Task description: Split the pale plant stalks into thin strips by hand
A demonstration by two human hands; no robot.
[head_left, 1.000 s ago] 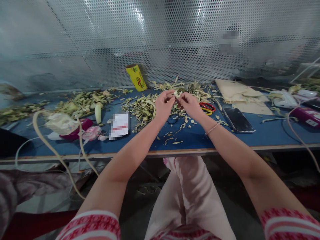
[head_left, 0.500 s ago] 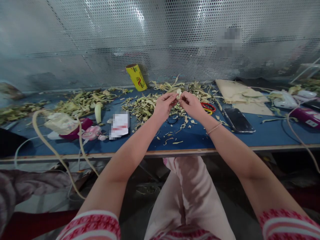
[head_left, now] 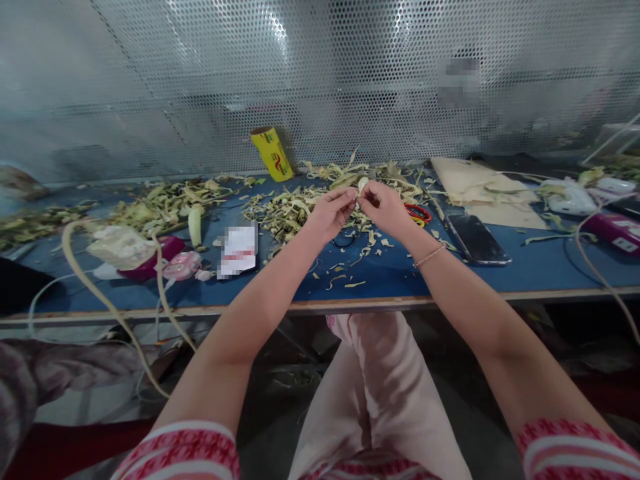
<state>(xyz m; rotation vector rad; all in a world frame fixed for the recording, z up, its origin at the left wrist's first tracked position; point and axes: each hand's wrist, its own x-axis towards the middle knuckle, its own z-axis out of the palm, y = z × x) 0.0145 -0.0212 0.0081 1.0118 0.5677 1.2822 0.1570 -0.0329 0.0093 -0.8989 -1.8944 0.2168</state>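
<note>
My left hand (head_left: 332, 212) and my right hand (head_left: 384, 208) meet over a heap of dried plant strips (head_left: 285, 212) on the blue table. A small pale plant piece (head_left: 363, 183) sticks up from the pinched fingertips of my right hand. My left thumb and finger are pinched together at its lower end; the exact grip is too small to make out. Just right of my right hand lie scissors (head_left: 418, 212) with red and yellow handles, partly hidden by it. Small peelings (head_left: 345, 280) are scattered on the table in front of my hands.
Behind the heap, a yellow tube (head_left: 273, 155) leans against a perforated metal wall (head_left: 320, 87). A phone (head_left: 477, 239) and cardboard (head_left: 485, 193) are on the right. To the left are a white packet (head_left: 239, 251), a pink object (head_left: 183, 265), a hose (head_left: 95, 293) and another plant pile (head_left: 167, 203).
The pale plant piece has shifted slightly right along with my right fingertips. My left hand stays pinched beside it with its fingers a little rearranged.
</note>
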